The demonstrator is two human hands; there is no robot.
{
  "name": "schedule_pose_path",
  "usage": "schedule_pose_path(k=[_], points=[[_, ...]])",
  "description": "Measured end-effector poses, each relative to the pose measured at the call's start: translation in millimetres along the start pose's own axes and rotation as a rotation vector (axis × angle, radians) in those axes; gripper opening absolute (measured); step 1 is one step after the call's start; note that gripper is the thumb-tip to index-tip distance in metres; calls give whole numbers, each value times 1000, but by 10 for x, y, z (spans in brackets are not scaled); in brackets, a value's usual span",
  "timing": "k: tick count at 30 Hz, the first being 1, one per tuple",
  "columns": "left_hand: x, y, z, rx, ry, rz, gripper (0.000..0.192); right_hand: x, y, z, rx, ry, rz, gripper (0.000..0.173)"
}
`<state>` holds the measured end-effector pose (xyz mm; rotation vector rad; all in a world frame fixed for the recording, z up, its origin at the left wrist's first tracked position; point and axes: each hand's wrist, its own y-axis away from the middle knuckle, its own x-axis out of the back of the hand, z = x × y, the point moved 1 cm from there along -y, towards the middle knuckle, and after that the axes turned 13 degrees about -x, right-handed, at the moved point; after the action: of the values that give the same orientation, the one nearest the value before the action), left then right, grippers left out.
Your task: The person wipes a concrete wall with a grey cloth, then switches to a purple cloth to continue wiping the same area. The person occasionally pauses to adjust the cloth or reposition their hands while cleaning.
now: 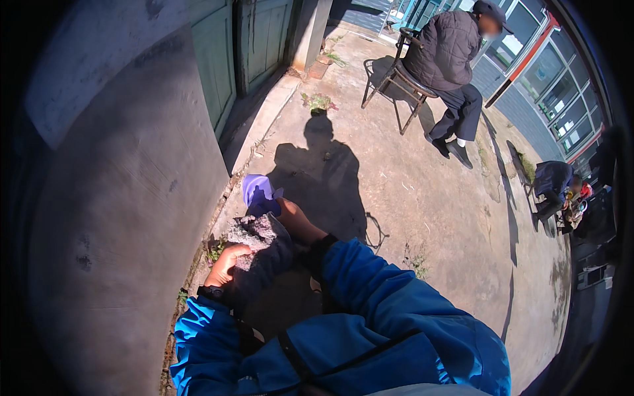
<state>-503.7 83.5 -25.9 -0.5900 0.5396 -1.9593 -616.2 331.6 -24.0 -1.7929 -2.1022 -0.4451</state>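
My left hand [228, 265] grips a fluffy greyish-pink cloth [252, 232], its thumb lying on top of the pile. Dark fabric [267, 262] hangs in folds below the cloth, between my forearms. Just beyond, my right hand [296, 220] is closed around the near side of a smooth purple item [257, 188]. Whether that item is fabric or plastic cannot be made out, and shadow covers its lower half. The fingers of my right hand are mostly hidden. Both hands are low in front of me, close to the base of the wall.
A grey wall [133, 198] stands close on my left, with green wooden doors [213, 64] beyond it. A person [446, 54] sits on a metal-framed chair [401, 94] ahead right. Another person [550, 183] bends forward farther right. Weeds [319, 102] grow from the concrete ground [426, 208].
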Motion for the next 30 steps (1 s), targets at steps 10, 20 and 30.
schedule_pose_path(k=[10,20,30], points=[[112,84,-260,339,159,-112,23,-279,106,28,0,-246,-487,29],[-123,-490,201,337,120,-254,61,-69,203,-217,52,178,-546,25],[-165,-701,556,538,10,-129,70,-147,183,-82,282,232,-309,22]])
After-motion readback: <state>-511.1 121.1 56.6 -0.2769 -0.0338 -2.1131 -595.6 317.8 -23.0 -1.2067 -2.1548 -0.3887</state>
